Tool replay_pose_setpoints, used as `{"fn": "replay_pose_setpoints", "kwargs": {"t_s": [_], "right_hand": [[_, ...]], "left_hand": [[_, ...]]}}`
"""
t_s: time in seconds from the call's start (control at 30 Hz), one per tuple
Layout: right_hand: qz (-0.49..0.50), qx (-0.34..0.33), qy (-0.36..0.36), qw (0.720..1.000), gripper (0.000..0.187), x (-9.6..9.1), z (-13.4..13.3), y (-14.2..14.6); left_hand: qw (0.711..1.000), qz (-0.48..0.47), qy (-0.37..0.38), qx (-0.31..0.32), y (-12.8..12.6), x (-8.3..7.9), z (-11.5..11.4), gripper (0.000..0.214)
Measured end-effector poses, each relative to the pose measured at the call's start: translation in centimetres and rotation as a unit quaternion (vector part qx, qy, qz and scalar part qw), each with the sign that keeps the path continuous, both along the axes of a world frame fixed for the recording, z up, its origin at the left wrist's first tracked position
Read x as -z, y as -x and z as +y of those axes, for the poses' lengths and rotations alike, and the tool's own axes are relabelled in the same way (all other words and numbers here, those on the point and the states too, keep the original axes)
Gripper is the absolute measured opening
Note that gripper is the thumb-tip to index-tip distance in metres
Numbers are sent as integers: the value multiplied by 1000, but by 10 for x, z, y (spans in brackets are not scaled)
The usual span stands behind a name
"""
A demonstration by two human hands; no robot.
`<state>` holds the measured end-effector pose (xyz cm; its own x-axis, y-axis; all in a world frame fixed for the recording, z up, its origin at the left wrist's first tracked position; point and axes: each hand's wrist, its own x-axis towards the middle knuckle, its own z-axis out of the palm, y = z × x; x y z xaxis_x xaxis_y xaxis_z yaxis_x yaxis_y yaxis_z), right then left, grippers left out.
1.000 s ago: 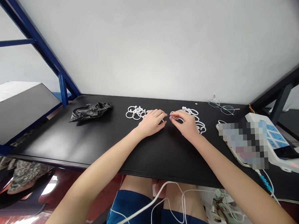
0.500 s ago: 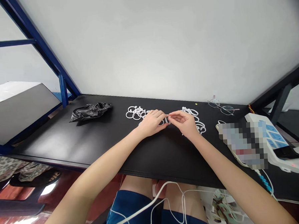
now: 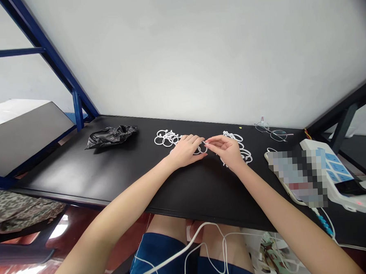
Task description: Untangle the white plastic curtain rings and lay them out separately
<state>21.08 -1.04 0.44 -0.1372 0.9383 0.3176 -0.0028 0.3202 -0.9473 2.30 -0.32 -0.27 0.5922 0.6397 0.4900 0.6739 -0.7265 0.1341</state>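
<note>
Over the middle of the black table, both hands meet at a white curtain ring [image 3: 203, 148], a thin open hoop with small round knobs. My left hand [image 3: 187, 150] holds it from the left between thumb and fingers; part of another white loop shows beside it under the fingers. From the right, my right hand [image 3: 225, 148] pinches the ring's edge with thumb and fingertips. Left of my left hand lies a loose group of white rings [image 3: 167, 138], partly covered by that hand. A second group of white rings [image 3: 245, 155] lies behind and right of my right hand.
A crumpled black plastic bag [image 3: 112, 136] lies to the left on the table [image 3: 126, 172]. On the right are eyeglasses [image 3: 278, 135], a phone [image 3: 295, 180] with a blurred screen, and a white power strip [image 3: 335, 170]. White cables [image 3: 179, 251] cross my lap.
The ring between my hands has turned, so its round opening faces the camera more. Both hands stay nearly in place. At lower left, a person's patterned clothing and foot have shifted.
</note>
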Motion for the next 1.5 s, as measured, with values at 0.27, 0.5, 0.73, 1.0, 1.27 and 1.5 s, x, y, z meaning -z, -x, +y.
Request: {"fn": "replay_pose_setpoints", "kwargs": {"t_s": [0.27,0.5,0.73,1.0,1.27,1.5], "right_hand": [[-13,20,-6,1000,30,0,2,-1],[-20,49,-8,999,21,2,4,-4],[-38,55,-23,998,12,5,6,-6],[-44,59,-27,997,12,5,7,-5],[-54,58,-32,996,13,6,7,-5],[-74,57,-40,995,15,6,6,-5]], "left_hand": [[1000,-2,-9,-2,0,0,0,40],[1000,-6,-17,-13,-1,1,0,41],[1000,-5,-25,-11,-1,1,1,38],[1000,4,-22,-10,0,0,0,37],[1000,9,-9,-9,1,-2,-1,36],[1000,18,-5,-14,0,-2,-2,38]]}}
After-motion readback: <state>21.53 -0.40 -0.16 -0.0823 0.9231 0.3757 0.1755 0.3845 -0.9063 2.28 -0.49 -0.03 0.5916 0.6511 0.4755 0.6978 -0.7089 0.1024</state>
